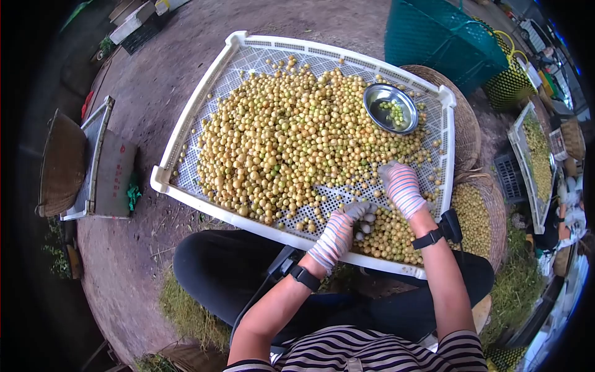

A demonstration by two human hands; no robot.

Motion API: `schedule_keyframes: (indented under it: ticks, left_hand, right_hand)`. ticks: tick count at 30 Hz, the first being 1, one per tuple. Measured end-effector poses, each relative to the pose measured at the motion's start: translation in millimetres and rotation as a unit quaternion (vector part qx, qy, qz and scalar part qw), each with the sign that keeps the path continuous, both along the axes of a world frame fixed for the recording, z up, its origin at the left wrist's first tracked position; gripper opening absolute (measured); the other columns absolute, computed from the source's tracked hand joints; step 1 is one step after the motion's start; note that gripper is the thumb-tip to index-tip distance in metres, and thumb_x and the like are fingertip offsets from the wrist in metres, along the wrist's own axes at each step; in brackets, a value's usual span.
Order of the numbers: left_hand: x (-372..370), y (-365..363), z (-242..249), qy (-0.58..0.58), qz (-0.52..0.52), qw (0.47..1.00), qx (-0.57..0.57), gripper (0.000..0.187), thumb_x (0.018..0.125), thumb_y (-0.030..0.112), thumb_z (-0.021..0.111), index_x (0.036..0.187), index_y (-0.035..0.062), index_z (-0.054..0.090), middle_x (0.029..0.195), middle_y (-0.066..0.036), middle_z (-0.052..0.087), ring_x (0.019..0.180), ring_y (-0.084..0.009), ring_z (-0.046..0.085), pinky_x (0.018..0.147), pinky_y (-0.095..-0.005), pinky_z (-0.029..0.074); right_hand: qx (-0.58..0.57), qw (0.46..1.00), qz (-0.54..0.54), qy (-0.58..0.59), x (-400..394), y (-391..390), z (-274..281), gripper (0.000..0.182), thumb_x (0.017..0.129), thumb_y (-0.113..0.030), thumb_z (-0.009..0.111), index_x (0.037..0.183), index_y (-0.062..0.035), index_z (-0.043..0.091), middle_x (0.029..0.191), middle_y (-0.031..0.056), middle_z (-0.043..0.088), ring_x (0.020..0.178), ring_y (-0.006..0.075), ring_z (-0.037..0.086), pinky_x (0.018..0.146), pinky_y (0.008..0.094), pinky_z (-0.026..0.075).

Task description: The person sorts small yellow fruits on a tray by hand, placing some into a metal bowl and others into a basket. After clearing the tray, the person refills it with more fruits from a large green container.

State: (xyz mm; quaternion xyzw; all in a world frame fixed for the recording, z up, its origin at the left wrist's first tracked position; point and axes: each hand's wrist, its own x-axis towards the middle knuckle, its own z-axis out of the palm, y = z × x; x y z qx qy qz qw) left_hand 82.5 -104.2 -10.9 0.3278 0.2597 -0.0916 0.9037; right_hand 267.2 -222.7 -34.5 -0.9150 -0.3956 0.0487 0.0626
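Observation:
A white mesh tray [186,133] rests over my lap, spread with small round yellow-green fruits [279,136]. Both hands wear striped gloves with grey fingers. At the tray's near side, my left hand [344,229] has its fingers apart and curved down over the fruits. To its right and farther up, my right hand [401,188] reaches palm down among the fruits; its bent fingers are mostly hidden. A shiny metal bowl [374,110] with a few greener fruits stands inside the tray near its far right corner.
Right of the tray, a round woven basket [498,217] holds more fruits. Behind it stand a teal woven bag [427,37] and a yellow-black bag [505,80]. Another fruit tray [536,161] is farther right. At left is a box [114,173] beside a basket [62,158].

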Motion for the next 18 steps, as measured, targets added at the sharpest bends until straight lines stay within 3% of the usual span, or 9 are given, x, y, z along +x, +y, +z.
schedule_keyframes:
  ticks: [2,5,6,9,13,14,17,18]
  left_hand:
    - [1,-1,-2,0.006,-0.006,1.0,0.024,0.029,0.097,0.032,0.059,0.106,0.0049,0.066,0.071,0.005,0.058,0.056,-0.0055,0.053,0.046,-0.0182,0.038]
    - [2,-3,-3,0.023,0.031,0.998,0.046,0.029,0.097,0.031,0.06,0.112,0.0069,0.066,0.068,0.007,0.056,0.051,-0.0048,0.05,0.042,-0.018,0.036]
    - [5,-4,-6,0.045,0.029,0.995,0.083,0.031,0.097,0.029,0.06,0.12,0.0084,0.064,0.067,0.007,0.055,0.049,-0.0044,0.049,0.041,-0.0181,0.036]
    - [8,-7,9,0.034,0.046,0.991,0.125,0.035,0.095,0.025,0.061,0.125,0.007,0.059,0.064,0.006,0.054,0.049,-0.0035,0.047,0.043,-0.0188,0.035]
    - [10,-14,-3,-0.069,0.012,0.969,0.235,0.029,0.096,0.023,0.062,0.119,0.0044,0.064,0.07,0.008,0.055,0.056,-0.0014,0.043,0.049,-0.0186,0.035]
    - [7,-11,-6,-0.057,-0.022,0.969,0.238,0.024,0.095,0.019,0.063,0.113,0.0022,0.065,0.073,0.007,0.057,0.061,-0.0015,0.042,0.053,-0.0198,0.036]
    - [2,-8,-4,-0.079,-0.071,0.916,0.388,0.023,0.095,0.019,0.063,0.106,-0.0011,0.064,0.075,0.006,0.059,0.063,-0.0045,0.047,0.055,-0.0248,0.042]
    - [4,-9,-2,-0.147,-0.015,0.872,0.467,0.021,0.094,0.019,0.064,0.101,-0.001,0.064,0.072,-0.001,0.064,0.06,-0.0142,0.054,0.058,-0.0319,0.047]
  right_hand:
    - [0.041,0.999,0.009,0.007,1,-2,5,0.017,0.084,-0.014,0.061,0.094,-0.0045,0.07,0.092,0.0177,0.07,0.087,0.0354,0.066,0.077,0.043,0.053]
    - [0.207,0.958,-0.062,0.19,-7,-14,2,0.015,0.084,-0.012,0.063,0.094,-0.0029,0.07,0.088,0.0168,0.071,0.081,0.0296,0.069,0.074,0.0383,0.054]
    - [0.252,0.931,-0.078,0.253,-16,-15,8,0.013,0.084,-0.009,0.065,0.094,-0.0016,0.07,0.084,0.0144,0.071,0.076,0.0222,0.068,0.072,0.0338,0.053]
    - [0.248,0.892,-0.116,0.361,-44,-14,36,0.011,0.085,-0.007,0.065,0.092,-0.0005,0.07,0.083,0.0127,0.072,0.074,0.0192,0.067,0.07,0.0323,0.053]
    - [0.245,0.916,-0.026,0.317,-62,-17,37,0.011,0.086,-0.007,0.063,0.091,0.001,0.069,0.084,0.0141,0.071,0.073,0.0196,0.066,0.07,0.0329,0.053]
    - [0.265,0.911,-0.021,0.314,-65,-19,35,0.012,0.087,-0.009,0.063,0.09,0.0012,0.069,0.078,0.0108,0.07,0.068,0.0162,0.064,0.065,0.0306,0.052]
    - [0.241,0.83,-0.149,0.48,-77,-23,69,0.013,0.088,-0.012,0.064,0.089,0.0004,0.068,0.07,0.005,0.065,0.062,0.0117,0.058,0.057,0.0266,0.047]
    - [0.284,0.77,-0.158,0.549,-77,-31,68,0.015,0.09,-0.015,0.063,0.09,-0.0007,0.068,0.068,0.0004,0.06,0.057,0.0073,0.052,0.052,0.023,0.041]
